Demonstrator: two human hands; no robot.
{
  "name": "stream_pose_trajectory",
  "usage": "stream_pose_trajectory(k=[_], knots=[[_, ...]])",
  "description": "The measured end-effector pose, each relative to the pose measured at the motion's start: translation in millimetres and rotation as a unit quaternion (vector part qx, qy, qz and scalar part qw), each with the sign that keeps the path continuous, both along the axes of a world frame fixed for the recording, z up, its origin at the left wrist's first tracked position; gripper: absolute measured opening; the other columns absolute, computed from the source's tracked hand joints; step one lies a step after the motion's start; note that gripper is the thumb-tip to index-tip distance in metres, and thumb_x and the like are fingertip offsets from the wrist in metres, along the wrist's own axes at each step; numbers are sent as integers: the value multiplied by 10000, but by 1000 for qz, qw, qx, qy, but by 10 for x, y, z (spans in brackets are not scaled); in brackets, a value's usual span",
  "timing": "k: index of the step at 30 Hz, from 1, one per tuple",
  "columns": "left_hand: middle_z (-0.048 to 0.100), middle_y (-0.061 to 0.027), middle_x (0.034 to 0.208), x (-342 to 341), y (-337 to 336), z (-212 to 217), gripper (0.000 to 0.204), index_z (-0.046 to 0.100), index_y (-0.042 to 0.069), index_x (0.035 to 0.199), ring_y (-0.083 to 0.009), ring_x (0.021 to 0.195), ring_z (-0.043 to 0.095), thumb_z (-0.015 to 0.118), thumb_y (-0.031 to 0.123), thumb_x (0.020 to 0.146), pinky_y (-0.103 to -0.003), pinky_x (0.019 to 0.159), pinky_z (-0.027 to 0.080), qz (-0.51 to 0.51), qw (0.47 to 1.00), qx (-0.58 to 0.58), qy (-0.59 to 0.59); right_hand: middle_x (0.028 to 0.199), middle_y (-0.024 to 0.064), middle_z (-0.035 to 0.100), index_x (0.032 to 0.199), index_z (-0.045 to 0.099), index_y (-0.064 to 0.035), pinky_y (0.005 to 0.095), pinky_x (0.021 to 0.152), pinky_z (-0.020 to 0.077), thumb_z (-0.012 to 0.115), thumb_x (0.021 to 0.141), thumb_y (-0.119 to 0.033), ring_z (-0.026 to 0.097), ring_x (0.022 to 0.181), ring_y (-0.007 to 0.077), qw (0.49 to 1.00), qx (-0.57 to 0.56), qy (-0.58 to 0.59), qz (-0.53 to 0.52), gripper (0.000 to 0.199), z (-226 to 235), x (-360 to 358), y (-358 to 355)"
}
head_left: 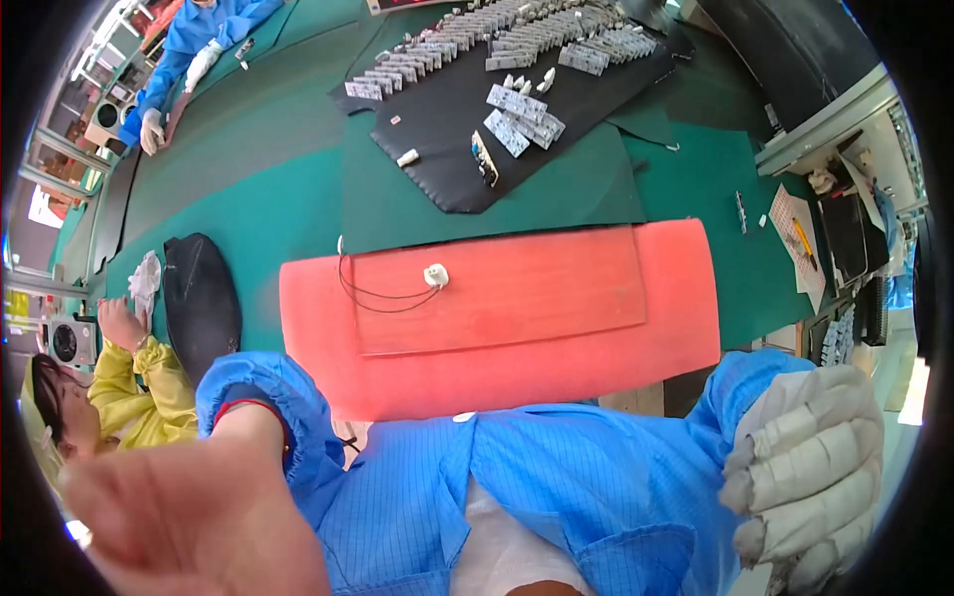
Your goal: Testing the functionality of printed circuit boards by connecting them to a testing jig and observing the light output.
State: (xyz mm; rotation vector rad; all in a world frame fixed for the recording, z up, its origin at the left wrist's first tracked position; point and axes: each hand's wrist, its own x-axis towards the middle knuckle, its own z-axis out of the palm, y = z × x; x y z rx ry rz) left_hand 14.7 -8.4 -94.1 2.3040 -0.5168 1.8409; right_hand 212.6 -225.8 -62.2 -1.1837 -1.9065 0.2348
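My left hand (189, 517), bare, is raised close at the lower left. It is blurred and its fingers are hard to make out. At the lower right, my right hand (810, 467) wears a worn grey-white glove. Its fingers are loosely bent and apart, with nothing seen in them. Between and beyond my hands lies a pink foam mat (681, 298) with a clear flat sheet (517, 308) on it. A small round white part (435, 275) with a thin dark wire (383, 294) rests there, touched by neither hand.
Beyond the mat, a black pad (437, 174) carries rows of circuit boards (517, 45), a loose stack of boards (522, 121) and a small assembly (484, 159). Papers (795, 238) with an orange pen lie right. Co-workers in yellow (154, 392) and blue (199, 35) sit left.
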Motion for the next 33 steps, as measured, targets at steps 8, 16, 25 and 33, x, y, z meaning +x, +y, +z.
stream_pose_trajectory(k=[8,16,25,33], knots=[[531,103,654,-205,69,-83,226,520,226,732,-8,742,504,418,281,926,-304,832,338,-46,993,-40,-101,812,57,649,866,578,-103,343,554,515,544,853,-197,633,644,196,968,159,15,-195,101,-584,-7,528],[611,-43,898,-676,172,-444,186,568,58,920,-155,794,576,473,218,916,-295,763,463,37,945,199,-255,834,72,604,817,674,-65,331,624,501,703,714,-412,580,790,262,810,0,-339,-478,363,-1751,363,1972],[561,-183,958,429,903,-1339,317,557,-25,1082,-296,892,556,625,141,821,-347,781,459,102,868,-325,361,821,54,642,756,656,-73,345,660,505,764,665,-155,610,778,231,875,31,-172,-451,164,-2205,403,1769],[655,-90,798,604,964,-2003,162,652,-35,920,-134,741,614,632,95,824,-248,658,480,-78,741,-501,441,885,84,660,920,593,11,249,661,516,695,770,-75,650,791,148,888,-130,190,-399,201,-2019,242,1561]])
